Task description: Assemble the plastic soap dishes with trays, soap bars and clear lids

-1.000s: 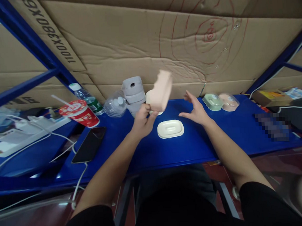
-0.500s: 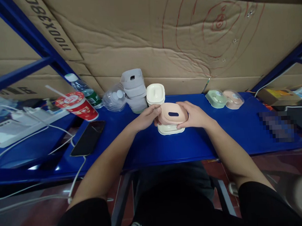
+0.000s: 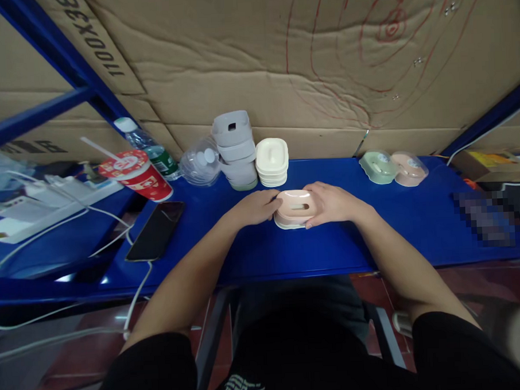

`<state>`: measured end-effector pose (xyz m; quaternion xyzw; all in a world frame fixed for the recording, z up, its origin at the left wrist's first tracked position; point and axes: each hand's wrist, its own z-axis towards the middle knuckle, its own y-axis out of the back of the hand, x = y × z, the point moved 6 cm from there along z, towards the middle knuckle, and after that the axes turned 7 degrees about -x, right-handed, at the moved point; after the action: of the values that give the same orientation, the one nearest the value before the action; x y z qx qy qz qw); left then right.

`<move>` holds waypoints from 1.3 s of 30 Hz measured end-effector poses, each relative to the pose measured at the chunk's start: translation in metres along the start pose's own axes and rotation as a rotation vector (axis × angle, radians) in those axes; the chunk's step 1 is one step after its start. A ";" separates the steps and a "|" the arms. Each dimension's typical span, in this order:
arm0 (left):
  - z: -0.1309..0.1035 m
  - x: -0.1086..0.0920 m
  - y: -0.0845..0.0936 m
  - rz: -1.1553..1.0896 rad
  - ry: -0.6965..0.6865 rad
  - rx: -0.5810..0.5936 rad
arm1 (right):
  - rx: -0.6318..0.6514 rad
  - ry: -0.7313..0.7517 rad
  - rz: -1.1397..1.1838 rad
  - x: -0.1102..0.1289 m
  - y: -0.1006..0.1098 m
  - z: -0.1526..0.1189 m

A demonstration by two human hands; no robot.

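Between my hands is a pink, rounded box-shaped plastic piece (image 3: pixel 296 214) with a slot in its top. It sits down over a cream base (image 3: pixel 289 226), whose rim shows beneath it. My left hand (image 3: pixel 260 207) grips the pink piece's left side with thumb and fingers. On its right side my right hand (image 3: pixel 329 203) is wrapped round the end. Just behind stands a stack of cream lids or bases (image 3: pixel 271 160). To its left rises a stack of grey box-shaped pieces (image 3: pixel 234 141).
Further left are clear plastic domes (image 3: pixel 201 162), a water bottle (image 3: pixel 155 156), a red cup with a straw (image 3: pixel 141 176) and a phone (image 3: pixel 156 231) on a cable. A green covered box (image 3: pixel 377 168) and a pink one (image 3: pixel 409 169) stand at the back right of the blue table (image 3: pixel 263 258).
The pink piece has gone down from above the cream base onto it, levelling out as both hands lowered with it. The view has shifted slightly.
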<state>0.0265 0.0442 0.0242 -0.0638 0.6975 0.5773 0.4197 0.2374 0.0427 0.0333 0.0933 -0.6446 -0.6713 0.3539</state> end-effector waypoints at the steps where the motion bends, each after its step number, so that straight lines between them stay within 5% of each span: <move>1: 0.000 -0.001 0.000 0.020 0.000 0.000 | -0.003 0.002 -0.001 0.000 0.000 0.000; 12: 0.004 0.022 -0.016 0.344 0.099 0.058 | 0.028 0.090 -0.033 0.000 -0.034 0.011; 17: 0.002 0.019 -0.010 0.399 0.131 0.025 | -0.013 0.160 -0.046 -0.008 -0.027 0.010; 21: 0.001 0.012 -0.005 0.363 0.083 0.009 | -0.044 -0.073 -0.217 -0.044 -0.003 0.000; 25: 0.003 0.016 -0.006 0.399 0.057 0.019 | -0.257 -0.354 -0.353 -0.080 0.029 -0.016; 29: 0.004 0.022 -0.011 0.426 0.022 0.032 | -0.359 -0.302 -0.374 -0.093 0.033 -0.015; 35: 0.005 0.028 -0.013 0.383 -0.028 -0.014 | -0.215 -0.404 -0.348 -0.123 0.011 -0.010; 39: 0.006 0.023 -0.010 0.349 -0.045 -0.027 | -0.180 -0.375 -0.377 -0.112 0.014 -0.010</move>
<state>0.0203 0.0550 0.0021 0.0656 0.6804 0.6521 0.3278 0.3304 0.1029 0.0075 0.0539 -0.6077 -0.7854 0.1043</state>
